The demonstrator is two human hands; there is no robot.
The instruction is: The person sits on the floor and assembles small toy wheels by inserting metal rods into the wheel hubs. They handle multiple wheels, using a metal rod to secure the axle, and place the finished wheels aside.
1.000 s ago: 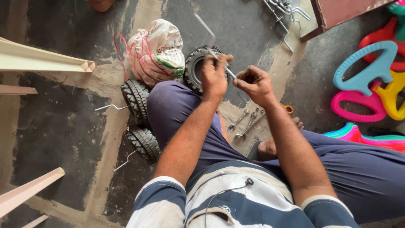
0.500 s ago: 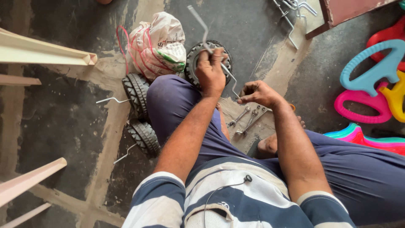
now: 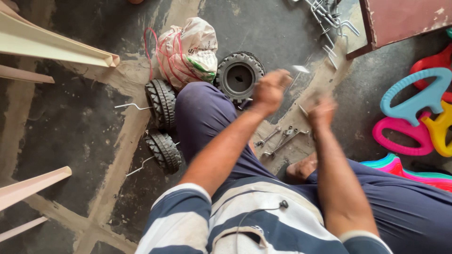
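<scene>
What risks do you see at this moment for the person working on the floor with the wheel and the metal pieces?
The left hand and right hand are blurred, seemingly moving fast beside the black wheel, so a small metal piece might slip away. Loose wrenches lie near the bare foot; pressing on them may hurt. Bent metal rods lie scattered on the floor, so a sleeve or ankle might catch.
</scene>
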